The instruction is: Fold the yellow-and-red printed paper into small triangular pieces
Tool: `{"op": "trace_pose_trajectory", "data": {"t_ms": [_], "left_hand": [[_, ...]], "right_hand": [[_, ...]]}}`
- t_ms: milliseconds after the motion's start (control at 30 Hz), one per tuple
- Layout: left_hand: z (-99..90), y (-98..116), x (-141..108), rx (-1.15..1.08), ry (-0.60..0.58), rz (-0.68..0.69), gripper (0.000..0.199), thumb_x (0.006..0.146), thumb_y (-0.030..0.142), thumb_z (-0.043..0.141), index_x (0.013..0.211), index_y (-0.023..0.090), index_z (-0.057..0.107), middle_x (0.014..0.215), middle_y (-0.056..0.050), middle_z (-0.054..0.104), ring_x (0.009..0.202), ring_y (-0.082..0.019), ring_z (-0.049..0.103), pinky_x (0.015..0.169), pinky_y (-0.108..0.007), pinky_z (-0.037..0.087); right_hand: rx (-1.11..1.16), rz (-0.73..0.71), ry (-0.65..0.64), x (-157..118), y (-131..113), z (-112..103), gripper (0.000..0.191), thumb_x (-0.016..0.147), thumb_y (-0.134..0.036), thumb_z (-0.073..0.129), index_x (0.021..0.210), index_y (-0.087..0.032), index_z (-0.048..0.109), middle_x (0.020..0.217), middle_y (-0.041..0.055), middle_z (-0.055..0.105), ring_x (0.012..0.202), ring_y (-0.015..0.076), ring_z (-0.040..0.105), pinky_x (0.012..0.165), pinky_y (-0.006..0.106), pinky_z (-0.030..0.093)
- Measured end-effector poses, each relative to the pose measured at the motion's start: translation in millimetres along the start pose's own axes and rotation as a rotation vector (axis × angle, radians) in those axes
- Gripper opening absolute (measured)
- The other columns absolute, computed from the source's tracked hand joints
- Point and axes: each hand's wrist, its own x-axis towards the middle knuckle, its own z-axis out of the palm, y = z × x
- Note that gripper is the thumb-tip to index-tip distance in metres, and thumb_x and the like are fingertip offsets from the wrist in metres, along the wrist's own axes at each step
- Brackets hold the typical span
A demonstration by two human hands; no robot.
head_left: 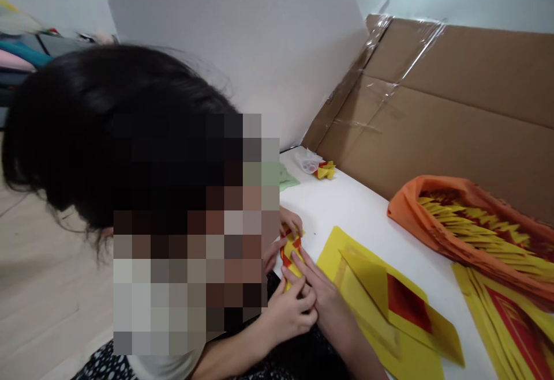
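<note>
A folded yellow and red paper piece [291, 248] is held low over the edge of the white table. My left hand [292, 309] pinches its near end, fingers bent and closed. From the right, my right hand [319, 281] grips the same piece, its fingers lying along the side; part of the grip is hidden. Another person's hands touch the far side of the piece: one hand [291, 221] at its top, the other hand [272, 253] at its left. Right of my right hand lie yellow sheets [335, 253] with a folded yellow and red paper [409, 302] on top.
An orange cloth bag [404, 198] full of folded yellow and red pieces stands at the right. Below it is a stack of yellow and red papers [485, 305]. A clear plastic bag [308, 162] sits at the back. Cardboard [459, 103] borders the table [350, 201]. A person's head [116, 103] blocks the left.
</note>
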Motion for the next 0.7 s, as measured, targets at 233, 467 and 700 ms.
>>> {"op": "trace_pose_trajectory", "data": {"t_ms": [233, 467, 700], "left_hand": [[-63.3, -61.4, 4.9, 0.113, -0.068, 0.203, 0.047, 0.092, 0.011, 0.04, 0.127, 0.035, 0.058, 0.117, -0.003, 0.064, 0.115, -0.026, 0.058, 0.097, -0.048, 0.045], [-113.4, -116.8, 20.4, 0.109, 0.0, 0.299, 0.035, 0.088, 0.011, 0.047, 0.117, 0.024, 0.062, 0.125, -0.005, 0.062, 0.12, -0.022, 0.051, 0.109, -0.047, 0.029], [-108.2, -110.1, 23.0, 0.158, 0.029, 0.308, 0.035, 0.09, 0.015, 0.047, 0.12, 0.025, 0.061, 0.121, -0.005, 0.065, 0.115, -0.023, 0.053, 0.105, -0.047, 0.029]], "right_hand": [[-0.078, -0.101, -0.003, 7.0, -2.7, 1.4, 0.061, 0.094, -0.009, 0.044, 0.149, -0.032, 0.029, 0.155, -0.0006, 0.031, 0.145, 0.0174, 0.022, 0.116, 0.036, 0.033], [-0.132, -0.145, -0.025, 11.8, -3.6, 4.5, 0.06, 0.094, -0.008, 0.045, 0.15, -0.027, 0.03, 0.156, 0.0031, 0.029, 0.145, 0.0186, 0.022, 0.114, 0.037, 0.037], [-0.138, -0.142, -0.043, 16.5, -4.0, 2.6, 0.05, 0.095, -0.011, 0.046, 0.143, -0.026, 0.045, 0.155, 0.0015, 0.031, 0.146, 0.0189, 0.017, 0.114, 0.038, 0.037]]}}
